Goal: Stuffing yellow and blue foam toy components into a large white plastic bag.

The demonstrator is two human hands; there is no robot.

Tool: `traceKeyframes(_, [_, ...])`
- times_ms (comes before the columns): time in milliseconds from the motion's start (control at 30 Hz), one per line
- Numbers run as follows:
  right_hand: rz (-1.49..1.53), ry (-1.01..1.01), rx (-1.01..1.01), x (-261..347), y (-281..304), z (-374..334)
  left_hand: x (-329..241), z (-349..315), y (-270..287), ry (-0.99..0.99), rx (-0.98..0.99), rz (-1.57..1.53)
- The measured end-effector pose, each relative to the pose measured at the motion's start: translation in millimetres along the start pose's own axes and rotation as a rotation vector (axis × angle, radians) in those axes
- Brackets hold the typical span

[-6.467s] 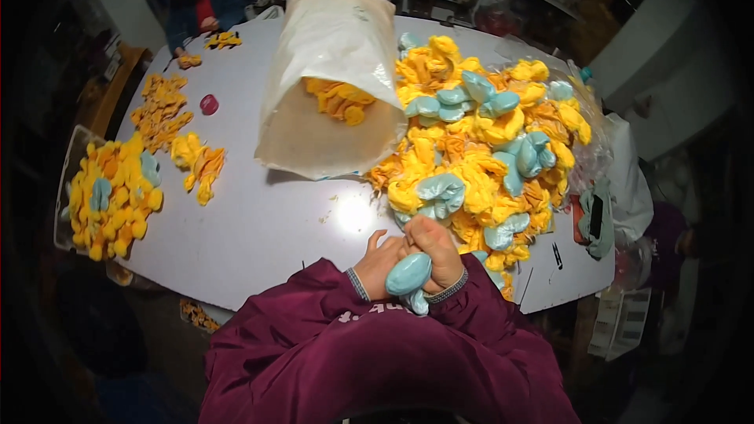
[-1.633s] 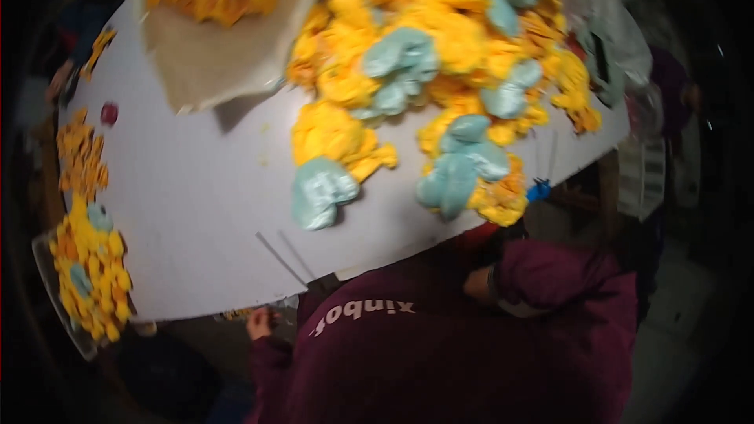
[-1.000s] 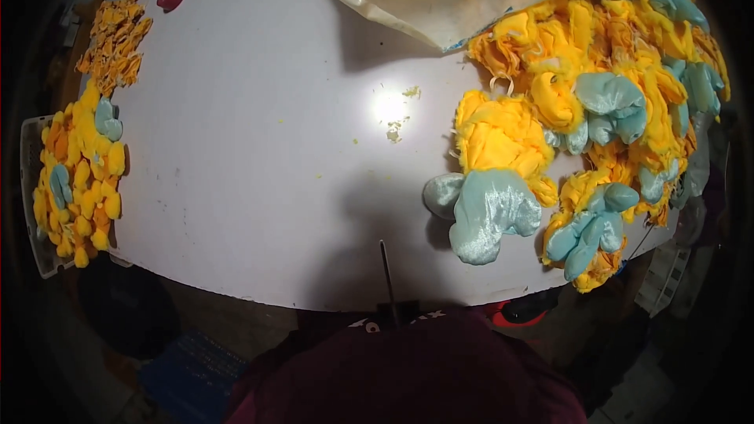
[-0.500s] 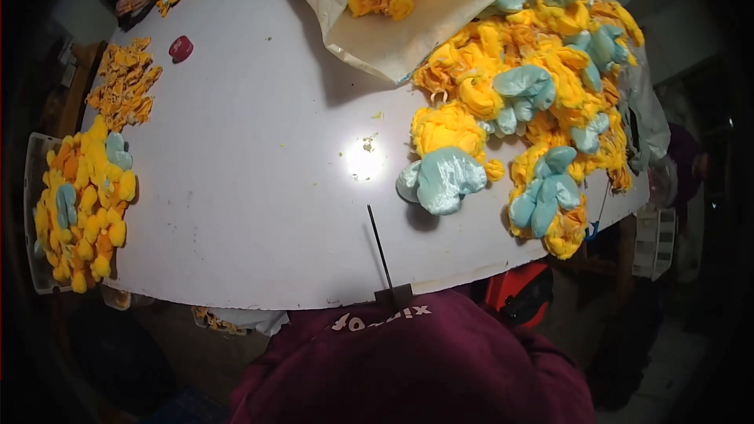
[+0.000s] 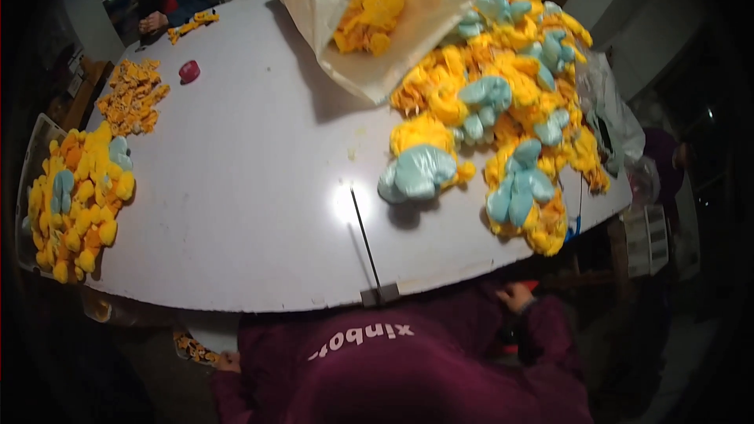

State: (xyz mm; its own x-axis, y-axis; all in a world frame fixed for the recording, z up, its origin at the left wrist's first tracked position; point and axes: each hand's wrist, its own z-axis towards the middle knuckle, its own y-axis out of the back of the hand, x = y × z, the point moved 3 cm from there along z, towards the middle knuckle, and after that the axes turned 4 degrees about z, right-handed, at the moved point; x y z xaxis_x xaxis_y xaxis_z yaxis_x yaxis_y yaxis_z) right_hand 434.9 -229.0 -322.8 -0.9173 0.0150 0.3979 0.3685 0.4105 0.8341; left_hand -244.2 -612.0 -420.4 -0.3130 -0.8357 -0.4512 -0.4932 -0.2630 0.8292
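My left hand (image 5: 228,362) hangs low below the table's front edge, beside a container of small orange pieces (image 5: 194,347); it is small and dim, and its fingers cannot be made out. Below the edge on the other side, my right hand (image 5: 516,297) is near a red thing (image 5: 528,285), its fingers curled; what they hold, if anything, is hidden. Both hands are off the table. Nearest on the tabletop lies a yellow plush piece (image 5: 422,134) with a shiny light-blue stuffed part (image 5: 424,172). A big heap of yellow and light-blue plush pieces (image 5: 514,71) spreads behind it.
A whitish sack (image 5: 314,16) with yellow plush lies open at the back. On the left are a tray (image 5: 26,228) of yellow stuffed pieces, an orange pile (image 5: 132,98) and a red round object (image 5: 189,71). A thin dark rod (image 5: 364,235) stands out before my chest. A person (image 5: 169,0) sits far left.
My view has tilted, so the tabletop things appear shifted, mostly leftward. Both my hands have come into sight at the lower part of the view. The plush pieces keep their places.
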Motion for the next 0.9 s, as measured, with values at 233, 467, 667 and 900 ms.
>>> traceKeyframes(233, [-0.240,0.874,-0.601,296.2,74.0,10.8,-181.0,-47.6,58.9,-0.452,-0.357,-0.587])
traceKeyframes(467, [-0.121,0.987,-0.693,330.4,56.9,121.7,-256.4,-89.3,64.0,-0.647,-0.182,-0.775])
traceKeyframes(667, [0.966,0.839,-0.068,358.6,86.3,144.0,-334.9,-69.0,83.3,-0.865,-0.168,-0.678])
traceKeyframes(900, [1.296,0.830,0.222,360.7,15.0,166.2,-476.0,8.8,72.8,-1.412,0.098,-0.529])
